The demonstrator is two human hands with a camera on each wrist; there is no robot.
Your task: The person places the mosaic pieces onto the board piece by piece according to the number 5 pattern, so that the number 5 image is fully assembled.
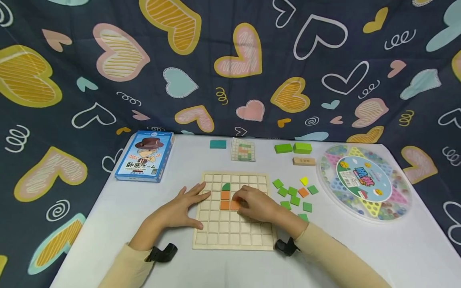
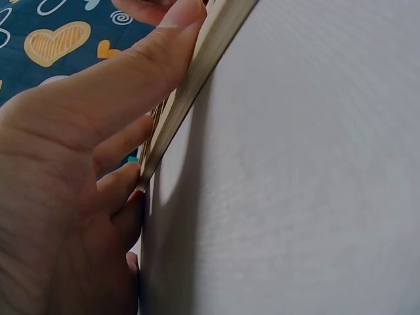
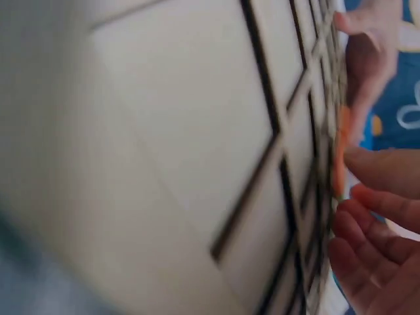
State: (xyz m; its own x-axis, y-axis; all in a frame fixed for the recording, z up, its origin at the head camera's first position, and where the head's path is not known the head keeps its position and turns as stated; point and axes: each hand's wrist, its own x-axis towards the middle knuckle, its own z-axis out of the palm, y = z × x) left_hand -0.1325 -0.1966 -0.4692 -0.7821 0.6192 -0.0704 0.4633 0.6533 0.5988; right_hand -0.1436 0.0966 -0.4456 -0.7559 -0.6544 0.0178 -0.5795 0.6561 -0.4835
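Five fingers of the left hand (image 1: 177, 210) spread at the board edge (image 1: 195, 239); the right hand (image 1: 257, 204) pinches an orange tile (image 1: 234, 205).

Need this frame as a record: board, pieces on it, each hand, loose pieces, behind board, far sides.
board: pale grid board on white table
placed: green curved piece, two orange squares below it in the same column
left_hand: left hand, fingers spread, touching board's left edge
right_hand: right hand, fingertips at another orange square; pinch or press unclear
loose_right: green squares, one orange, one yellow piece
behind_board: pattern card
far_left: blue box
far_right: round game set
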